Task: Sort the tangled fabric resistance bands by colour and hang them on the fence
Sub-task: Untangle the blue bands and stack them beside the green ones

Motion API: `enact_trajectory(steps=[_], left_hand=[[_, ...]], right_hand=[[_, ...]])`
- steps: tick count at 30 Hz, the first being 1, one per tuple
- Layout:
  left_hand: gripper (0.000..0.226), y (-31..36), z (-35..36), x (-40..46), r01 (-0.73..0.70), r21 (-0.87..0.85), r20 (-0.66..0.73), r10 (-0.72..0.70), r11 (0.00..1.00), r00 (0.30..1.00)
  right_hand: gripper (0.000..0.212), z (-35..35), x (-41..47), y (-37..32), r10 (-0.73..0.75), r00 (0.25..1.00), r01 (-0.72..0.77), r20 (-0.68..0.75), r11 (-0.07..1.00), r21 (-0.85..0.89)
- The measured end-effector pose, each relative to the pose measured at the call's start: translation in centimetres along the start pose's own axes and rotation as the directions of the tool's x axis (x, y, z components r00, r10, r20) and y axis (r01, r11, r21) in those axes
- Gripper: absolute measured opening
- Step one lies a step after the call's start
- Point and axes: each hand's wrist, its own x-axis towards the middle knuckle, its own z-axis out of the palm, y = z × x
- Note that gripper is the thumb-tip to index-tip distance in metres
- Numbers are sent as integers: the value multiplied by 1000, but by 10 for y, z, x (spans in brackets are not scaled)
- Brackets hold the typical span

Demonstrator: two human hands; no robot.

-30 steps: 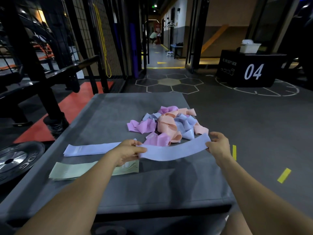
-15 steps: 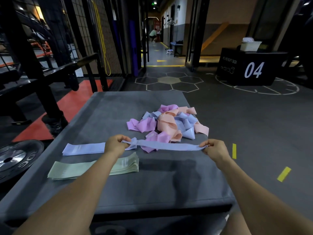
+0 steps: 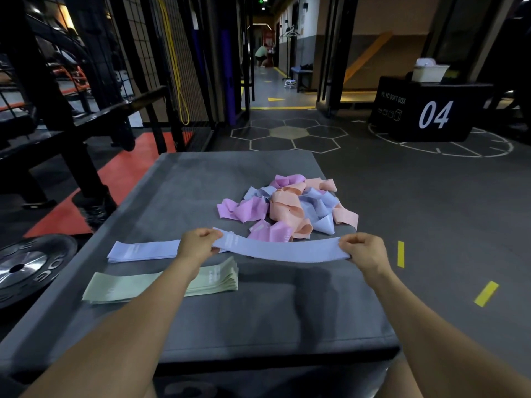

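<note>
A: Status at the hands?

B: The lavender band [image 3: 283, 249] is pinched at both ends, left hand [image 3: 198, 244] and right hand [image 3: 363, 249] each curled round an end. It is held stretched flat, just above the desk [image 3: 258, 317].

A: Surroundings?

B: A flat lavender stack [image 3: 143, 250] is seen just left of the left hand, partly hidden by it. A green stack [image 3: 161, 284] lies nearer the desk's front edge, crossed by the left forearm. The tangled pile [image 3: 290, 206] of pink, peach and lavender bands sits just behind the held band. The mesh fence [image 3: 161, 53] stands well apart, to the far left.

A: Risks?

B: If one end is released under tension, the band could be snapped sideways and the neat stacks disturbed. The pile could also be dragged if the far edge catches a loop. Misaligned placement would leave the lavender stack uneven, probably awkward for hanging later.

A: Versus half a second ago?

B: The band was seen edge-on and narrow then; now its broad face is turned up and spread wide. The stacks and pile are unchanged.
</note>
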Motion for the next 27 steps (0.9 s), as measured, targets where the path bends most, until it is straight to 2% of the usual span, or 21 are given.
enact_trajectory(steps=[3,6,8,13,17,19,24,27], left_hand=[[14,-3,-2,0,-46,14,-17,47,999,999],[33,-6,-7,4,-22,12,-29,23,1000,999],[39,-6,-10,7,8,22,-26,-7,1000,1000],[38,-3,-21,12,14,79,-23,-13,997,1000],[34,-3,-35,19,83,108,5,-84,991,996],[30,-3,-44,24,143,54,7,-143,988,990],[17,2,-68,35,242,-234,-13,-251,942,968],[14,6,-91,45,236,-282,-69,-265,930,962]], right_hand=[[13,0,2,1,-13,1000,14,-4,999,29],[37,-1,2,0,14,1000,-14,2,999,36],[45,1,2,-1,41,999,-42,23,998,38],[45,12,1,-4,65,994,-68,93,997,29],[23,22,-1,-11,95,984,-99,153,995,19],[9,31,-3,-17,101,979,-109,175,994,34],[21,70,-5,-34,119,976,-153,184,970,188],[24,98,-1,-44,141,969,-182,204,964,195]])
